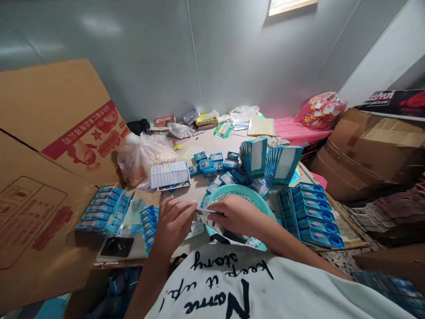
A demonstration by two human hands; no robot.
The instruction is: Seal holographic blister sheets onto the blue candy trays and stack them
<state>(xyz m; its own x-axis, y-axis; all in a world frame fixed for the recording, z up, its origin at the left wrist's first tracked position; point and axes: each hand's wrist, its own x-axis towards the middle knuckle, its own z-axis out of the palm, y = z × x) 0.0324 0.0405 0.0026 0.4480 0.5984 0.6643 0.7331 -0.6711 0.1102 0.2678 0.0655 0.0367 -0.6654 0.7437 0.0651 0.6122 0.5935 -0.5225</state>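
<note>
My left hand (175,220) is closed, its fingers pressed round one end of a thin, flat, greyish-white piece (206,216). With bent fingers my right hand (236,215) grips the other end of the same piece. What kind of thing it is cannot be made out. Both hands are close to my body, and the right one is over a turquoise basin (265,206) of small white pieces (254,242). Several small blue boxes (206,165) lie beyond the basin. A white box (170,174) packed with pale blocks sits beyond my left hand.
Fanned blue cartons (282,166) stand at the back right, with blue boxes in rows (317,215) nearer. More blue boxes (104,206) are stacked at left, beside a large cardboard box (49,177). A clear plastic bag (142,155) and a black pad (117,247) are also left.
</note>
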